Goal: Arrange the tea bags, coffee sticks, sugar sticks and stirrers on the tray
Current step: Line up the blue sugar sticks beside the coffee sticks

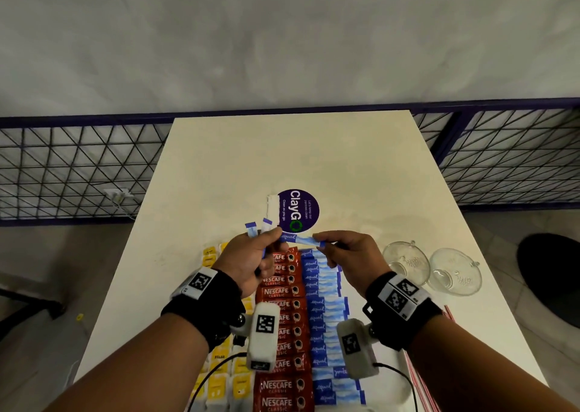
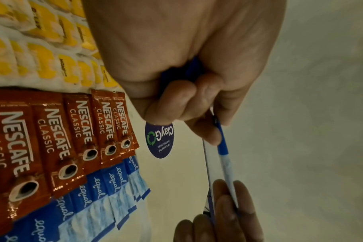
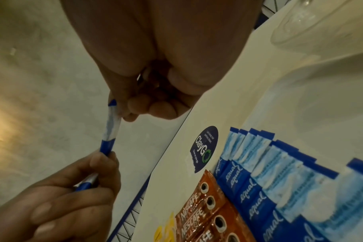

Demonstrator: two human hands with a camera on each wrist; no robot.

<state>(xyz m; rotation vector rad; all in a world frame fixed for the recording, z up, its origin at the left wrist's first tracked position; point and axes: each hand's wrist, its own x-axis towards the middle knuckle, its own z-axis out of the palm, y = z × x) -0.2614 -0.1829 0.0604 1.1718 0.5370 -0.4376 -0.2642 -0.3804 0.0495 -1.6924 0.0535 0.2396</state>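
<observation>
My right hand (image 1: pixel 342 256) pinches one end of a blue sugar stick (image 1: pixel 299 239) at centre frame in the head view, while my left hand (image 1: pixel 254 256) has its fingers curled round the other end and round a small bundle of further sugar sticks (image 1: pixel 259 227) that fan out above its knuckles. So both grips are pressed onto paper, and the single stick bridges the gap between them, raised above the table (image 1: pixel 314 160).

Judging from what lies below my wrists, most of the work looks done. Three columns run toward the bottom of the frame: yellow tea bags (image 2: pixel 41 54) on the left, red coffee sticks (image 1: pixel 281 317) in the middle, and a row of sugar sticks (image 1: pixel 323 317) on the right, each overlapping the next. What is left, I think, is the bundle in my left hand, to go onto the far end of the blue row. I cannot make out the tray's edge under the sachets.

Red-and-white striped stirrers (image 1: pixel 423 386) lie at the lower right, apparently still unsorted. Two clear glass cups (image 1: pixel 433 267) stand right of the rows, and a round purple sticker (image 1: pixel 298 210) sits just beyond them. Nothing blocks the far end of the blue row.
</observation>
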